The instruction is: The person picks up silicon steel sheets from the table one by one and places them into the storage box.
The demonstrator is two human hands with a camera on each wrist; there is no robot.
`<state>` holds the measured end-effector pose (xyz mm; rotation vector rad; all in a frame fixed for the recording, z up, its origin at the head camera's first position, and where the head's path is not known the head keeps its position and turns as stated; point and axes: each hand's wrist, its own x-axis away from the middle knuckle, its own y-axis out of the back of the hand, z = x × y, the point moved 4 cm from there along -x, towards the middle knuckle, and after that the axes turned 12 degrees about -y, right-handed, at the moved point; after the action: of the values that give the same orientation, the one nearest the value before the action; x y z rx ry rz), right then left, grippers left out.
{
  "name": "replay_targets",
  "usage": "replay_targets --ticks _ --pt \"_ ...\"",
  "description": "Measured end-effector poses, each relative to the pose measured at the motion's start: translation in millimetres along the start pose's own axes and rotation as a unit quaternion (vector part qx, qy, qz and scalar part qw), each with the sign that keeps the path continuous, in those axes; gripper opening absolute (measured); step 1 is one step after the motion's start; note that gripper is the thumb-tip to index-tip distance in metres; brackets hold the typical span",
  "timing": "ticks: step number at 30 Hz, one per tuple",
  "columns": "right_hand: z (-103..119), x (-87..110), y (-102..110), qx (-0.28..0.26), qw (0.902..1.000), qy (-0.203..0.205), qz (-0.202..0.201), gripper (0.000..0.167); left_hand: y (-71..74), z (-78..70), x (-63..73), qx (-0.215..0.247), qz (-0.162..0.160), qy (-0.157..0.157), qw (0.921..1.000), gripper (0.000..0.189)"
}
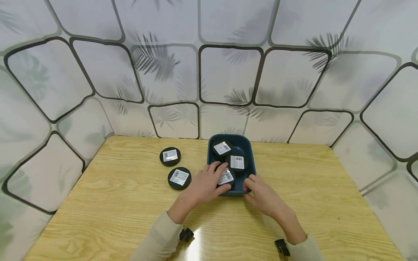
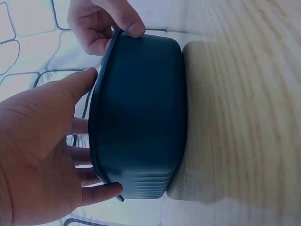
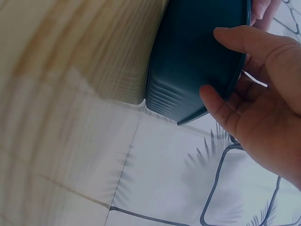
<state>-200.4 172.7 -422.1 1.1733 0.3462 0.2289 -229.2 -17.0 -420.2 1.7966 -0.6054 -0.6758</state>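
Note:
My left hand [image 1: 205, 183] reaches over the near left part of a dark blue plastic bin [image 1: 253, 167]. Its thumb and index finger hold the edges of a black round disc [image 1: 226, 176] with a white barcode label. In the left wrist view the bin's wall [image 2: 141, 108] hides that disc, and one finger lies outside the rim. At the near right corner, my right hand [image 1: 263, 197] grips the bin's rim, thumb on the outer wall and other fingers over the edge. Behind the held disc, two similar discs, one at the back left [image 1: 222, 148] and one mid-bin [image 1: 237, 162], lie inside.
Left of the bin, two more black labelled discs lie on the wooden table [image 1: 114, 188]: a farther one [image 1: 170, 156] and a nearer one [image 1: 179, 178]. A patterned curtain [image 1: 228, 79] surrounds the back and sides. Black straps, one on the left wrist [image 1: 186, 234], sit at both cuffs.

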Motion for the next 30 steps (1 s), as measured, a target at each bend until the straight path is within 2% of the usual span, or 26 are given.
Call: replay_targets --ticks 5,17,30 --pt "0.2 -0.5 0.5 0.003 1.0000 0.004 -0.004 0.028 2.6 2.1 1.8 0.012 -0.002 -0.003 0.9999 0.073" --pt "0.6 -1.6 0.4 0.001 1.0000 -0.001 0.001 0.028 3.2 2.7 1.8 0.008 -0.011 -0.024 0.9996 0.071" --pt "0.3 -1.1 -1.3 0.001 0.9998 -0.013 0.012 0.026 3.3 4.2 3.4 0.018 -0.004 -0.018 0.9997 0.071"
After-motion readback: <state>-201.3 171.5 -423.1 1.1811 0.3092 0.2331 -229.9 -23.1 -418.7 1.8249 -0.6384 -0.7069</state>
